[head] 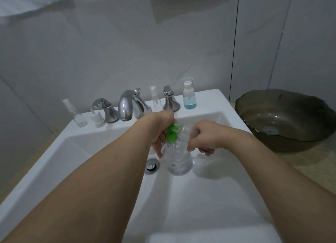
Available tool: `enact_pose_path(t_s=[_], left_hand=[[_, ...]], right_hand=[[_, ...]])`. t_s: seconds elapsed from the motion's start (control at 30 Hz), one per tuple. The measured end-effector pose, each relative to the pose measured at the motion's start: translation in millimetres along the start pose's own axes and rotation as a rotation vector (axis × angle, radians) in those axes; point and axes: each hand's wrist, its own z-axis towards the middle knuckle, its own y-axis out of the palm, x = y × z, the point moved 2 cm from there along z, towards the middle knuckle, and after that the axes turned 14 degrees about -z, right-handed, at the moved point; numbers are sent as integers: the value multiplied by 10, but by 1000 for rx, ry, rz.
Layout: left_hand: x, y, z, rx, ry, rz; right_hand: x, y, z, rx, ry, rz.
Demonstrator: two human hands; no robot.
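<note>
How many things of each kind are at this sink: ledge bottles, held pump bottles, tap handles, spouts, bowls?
Ledge bottles: 4
Held pump bottles: 1
Tap handles: 2
Spouts: 1
Bowls: 1
Total: 9

Clear plastic bottle point(179, 159), glossy white sink point(209, 197), shiny chrome faucet point(127, 104).

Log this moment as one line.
place: over sink basin | left hand: grips clear bottle at green pump | right hand: holds small clear item, kind unclear
</note>
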Motion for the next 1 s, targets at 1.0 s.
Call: enact_pose_path(t_s=[1.0], left_hand=[[33, 12, -110, 7, 5, 66]], right_hand=[[-6, -21, -3, 48, -7, -4]])
